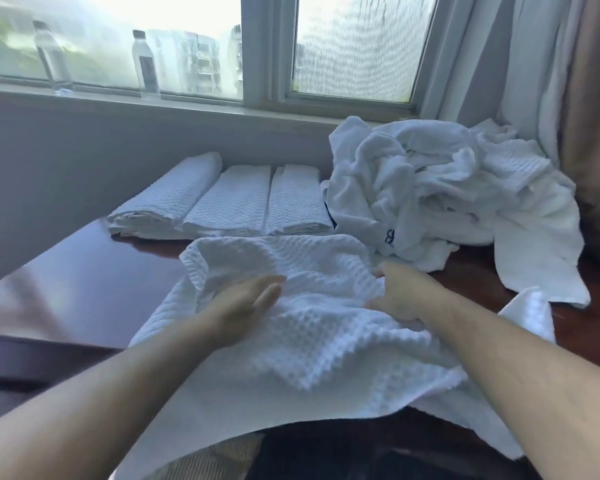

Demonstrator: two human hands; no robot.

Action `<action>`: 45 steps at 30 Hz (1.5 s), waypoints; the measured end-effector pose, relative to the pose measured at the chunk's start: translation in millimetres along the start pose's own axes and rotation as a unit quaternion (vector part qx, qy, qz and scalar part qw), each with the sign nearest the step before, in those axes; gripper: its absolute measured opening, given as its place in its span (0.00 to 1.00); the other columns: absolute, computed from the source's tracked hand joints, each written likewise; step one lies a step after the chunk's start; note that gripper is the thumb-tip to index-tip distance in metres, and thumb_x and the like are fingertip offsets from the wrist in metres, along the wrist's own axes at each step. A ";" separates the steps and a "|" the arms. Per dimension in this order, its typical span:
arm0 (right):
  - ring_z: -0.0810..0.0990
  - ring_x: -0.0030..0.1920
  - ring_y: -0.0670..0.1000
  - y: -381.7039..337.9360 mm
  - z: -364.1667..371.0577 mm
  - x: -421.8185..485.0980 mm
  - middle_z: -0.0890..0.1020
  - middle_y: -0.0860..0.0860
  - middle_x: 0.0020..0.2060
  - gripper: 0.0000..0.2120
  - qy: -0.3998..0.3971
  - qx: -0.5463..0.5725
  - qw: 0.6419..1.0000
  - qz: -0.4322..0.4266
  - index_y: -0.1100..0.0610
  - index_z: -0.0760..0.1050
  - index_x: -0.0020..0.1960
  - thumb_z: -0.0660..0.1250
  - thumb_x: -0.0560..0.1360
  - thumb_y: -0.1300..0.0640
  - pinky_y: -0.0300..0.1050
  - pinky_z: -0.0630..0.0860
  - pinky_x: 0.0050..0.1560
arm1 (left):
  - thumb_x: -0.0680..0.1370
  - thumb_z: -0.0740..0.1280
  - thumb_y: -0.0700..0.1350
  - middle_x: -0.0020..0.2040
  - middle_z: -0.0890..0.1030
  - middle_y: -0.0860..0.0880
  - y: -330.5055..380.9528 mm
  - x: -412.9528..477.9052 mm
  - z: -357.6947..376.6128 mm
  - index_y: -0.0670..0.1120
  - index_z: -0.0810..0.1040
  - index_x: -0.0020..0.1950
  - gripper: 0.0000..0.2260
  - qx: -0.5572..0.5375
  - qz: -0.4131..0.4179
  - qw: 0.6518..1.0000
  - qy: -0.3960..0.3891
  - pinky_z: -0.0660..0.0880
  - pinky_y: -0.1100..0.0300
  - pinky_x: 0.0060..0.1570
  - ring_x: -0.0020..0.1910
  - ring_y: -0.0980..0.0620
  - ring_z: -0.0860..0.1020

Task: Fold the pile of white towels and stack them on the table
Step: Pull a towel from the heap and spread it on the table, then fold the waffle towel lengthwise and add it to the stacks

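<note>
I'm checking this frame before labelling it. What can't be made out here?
- Head view: how many towels are in the unfolded pile; they are tangled together.
- The right hand fingertips, buried in the waffle towel.
- That towel's near edge, which hangs off the table.
- The bottle label, too blurred to read.
- The left hand lies flat, fully visible.

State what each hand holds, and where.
The right hand grips the waffle towel at a bunched fold near its right side. The left hand lies flat on it, holding nothing.
</note>
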State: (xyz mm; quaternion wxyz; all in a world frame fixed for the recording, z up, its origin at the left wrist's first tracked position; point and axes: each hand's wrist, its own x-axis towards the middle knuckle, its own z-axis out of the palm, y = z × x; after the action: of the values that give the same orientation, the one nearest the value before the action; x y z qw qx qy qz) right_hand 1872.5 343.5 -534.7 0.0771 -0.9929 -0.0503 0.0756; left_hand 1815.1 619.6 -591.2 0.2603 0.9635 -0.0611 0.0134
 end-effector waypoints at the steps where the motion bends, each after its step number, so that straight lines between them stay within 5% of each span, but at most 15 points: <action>1: 0.78 0.48 0.53 -3.7 -7.0 -3.2 0.79 0.52 0.54 0.25 0.048 -0.039 0.998 0.022 0.53 0.67 0.71 0.71 0.78 0.49 0.44 0.74 0.43 | 0.82 0.60 0.60 0.76 0.69 0.50 0.7 0.9 0.8 0.57 0.64 0.78 0.24 0.003 -0.011 1.000 0.001 0.62 0.56 0.73 0.75 0.50 0.66; 4: 0.74 0.58 0.61 -22.0 -24.3 -10.3 0.72 0.61 0.61 0.19 0.256 -0.174 0.950 0.053 0.56 0.65 0.69 0.61 0.79 0.62 0.54 0.73 0.48 | 0.67 0.68 0.72 0.79 0.62 0.51 11.0 3.7 6.5 0.58 0.55 0.80 0.46 0.072 -0.043 0.996 -0.036 0.54 0.48 0.76 0.78 0.45 0.57; 6: 0.69 0.63 0.62 -33.9 -30.2 -15.4 0.67 0.62 0.64 0.21 0.306 -0.259 0.915 0.041 0.57 0.61 0.70 0.60 0.78 0.61 0.58 0.71 0.57 | 0.56 0.65 0.77 0.81 0.54 0.51 19.4 4.4 11.7 0.61 0.50 0.80 0.56 0.093 -0.050 0.991 -0.079 0.46 0.40 0.76 0.81 0.45 0.49; 9: 0.59 0.72 0.64 -38.9 -18.9 -20.3 0.58 0.61 0.72 0.28 0.271 -0.321 0.907 -0.039 0.58 0.51 0.74 0.58 0.78 0.58 0.63 0.62 0.70 | 0.63 0.68 0.76 0.82 0.52 0.55 17.8 0.3 14.7 0.64 0.56 0.79 0.48 0.094 0.024 0.990 -0.106 0.42 0.38 0.77 0.81 0.48 0.46; 12: 0.67 0.70 0.59 -39.4 5.7 -21.4 0.68 0.57 0.71 0.27 0.082 -0.225 0.957 -0.162 0.55 0.63 0.74 0.62 0.80 0.44 0.56 0.69 0.68 | 0.76 0.63 0.68 0.78 0.64 0.59 7.2 -9.8 9.8 0.62 0.69 0.74 0.27 0.061 0.121 0.990 -0.047 0.53 0.48 0.77 0.79 0.54 0.58; 15: 0.75 0.63 0.56 -41.0 19.8 -20.6 0.73 0.53 0.68 0.30 -0.062 -0.146 0.981 -0.109 0.51 0.69 0.70 0.60 0.77 0.32 0.52 0.72 0.61 | 0.81 0.63 0.60 0.73 0.72 0.57 -7.5 -16.5 -8.8 0.58 0.73 0.72 0.20 0.112 0.106 0.988 -0.008 0.62 0.55 0.72 0.73 0.53 0.68; 19: 0.74 0.51 0.53 -52.0 23.5 -13.4 0.77 0.52 0.62 0.22 -0.027 -0.130 0.985 -0.110 0.50 0.72 0.64 0.62 0.78 0.35 0.48 0.70 0.51 | 0.83 0.59 0.50 0.68 0.72 0.51 -31.0 -24.0 -39.9 0.51 0.73 0.67 0.14 0.332 -0.066 0.941 -0.018 0.68 0.50 0.69 0.71 0.49 0.68; 22: 0.76 0.60 0.56 -59.0 28.7 -6.2 0.76 0.54 0.66 0.18 -0.039 -0.069 0.990 -0.117 0.51 0.71 0.68 0.61 0.82 0.44 0.46 0.70 0.54 | 0.82 0.57 0.52 0.67 0.74 0.49 -32.0 -25.8 -47.9 0.52 0.70 0.68 0.15 0.311 -0.152 0.938 -0.034 0.73 0.46 0.63 0.70 0.46 0.69; 24: 0.74 0.65 0.57 -57.5 36.1 -3.6 0.73 0.55 0.68 0.22 -0.027 -0.049 0.992 -0.115 0.50 0.70 0.71 0.60 0.81 0.41 0.48 0.70 0.58 | 0.82 0.51 0.62 0.72 0.70 0.46 -26.8 -26.0 -41.0 0.55 0.66 0.73 0.22 0.298 -0.161 0.940 -0.046 0.68 0.42 0.66 0.73 0.43 0.66; 28: 0.64 0.71 0.57 -48.9 51.8 1.0 0.68 0.53 0.71 0.25 0.030 -0.034 0.994 -0.100 0.44 0.68 0.72 0.58 0.79 0.34 0.54 0.65 0.70 | 0.79 0.48 0.71 0.83 0.47 0.47 -19.5 -28.4 -20.8 0.61 0.48 0.81 0.32 0.234 -0.107 0.961 -0.106 0.44 0.35 0.76 0.81 0.41 0.48; 32: 0.61 0.75 0.57 -39.1 71.2 -2.0 0.64 0.51 0.76 0.32 0.046 -0.017 0.995 -0.081 0.44 0.60 0.77 0.50 0.78 0.31 0.56 0.58 0.74 | 0.81 0.55 0.66 0.77 0.64 0.50 -7.5 -21.3 -12.9 0.60 0.64 0.77 0.25 0.150 -0.052 0.987 -0.027 0.60 0.48 0.72 0.75 0.43 0.61; 37: 0.74 0.59 0.58 -25.9 64.0 0.3 0.77 0.56 0.60 0.22 0.169 -0.002 0.984 -0.056 0.53 0.73 0.64 0.52 0.81 0.40 0.52 0.71 0.51 | 0.82 0.58 0.62 0.58 0.77 0.49 15.1 -3.1 -10.6 0.52 0.77 0.60 0.18 0.094 -0.080 0.992 0.018 0.71 0.52 0.54 0.61 0.45 0.74; 39: 0.73 0.58 0.58 -18.5 61.7 2.9 0.76 0.56 0.60 0.21 0.159 -0.029 0.986 -0.049 0.53 0.73 0.63 0.52 0.81 0.41 0.52 0.71 0.52 | 0.82 0.58 0.62 0.57 0.78 0.49 14.2 2.0 -11.3 0.51 0.78 0.55 0.17 0.073 -0.092 0.993 0.016 0.70 0.50 0.56 0.62 0.43 0.73; 41: 0.68 0.65 0.59 -13.6 67.4 3.9 0.72 0.58 0.66 0.27 0.121 -0.066 0.990 -0.034 0.52 0.70 0.68 0.49 0.81 0.36 0.54 0.69 0.62 | 0.81 0.57 0.65 0.71 0.70 0.47 7.4 3.4 -5.3 0.54 0.72 0.69 0.23 0.140 -0.118 0.983 -0.007 0.60 0.40 0.71 0.73 0.42 0.64; 45: 0.46 0.80 0.60 -16.0 76.2 11.1 0.51 0.53 0.82 0.36 0.029 -0.015 0.998 -0.060 0.43 0.52 0.81 0.43 0.78 0.28 0.59 0.45 0.78 | 0.81 0.48 0.66 0.83 0.45 0.49 -4.5 12.1 7.4 0.58 0.49 0.81 0.30 0.168 -0.139 0.973 -0.070 0.42 0.32 0.75 0.81 0.41 0.43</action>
State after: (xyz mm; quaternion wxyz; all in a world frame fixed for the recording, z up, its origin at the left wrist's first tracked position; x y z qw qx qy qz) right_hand 1870.0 371.5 -608.1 0.0679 -0.9909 -0.1083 0.0413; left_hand 1827.5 618.4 -599.1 0.0893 0.9910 0.0587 -0.0803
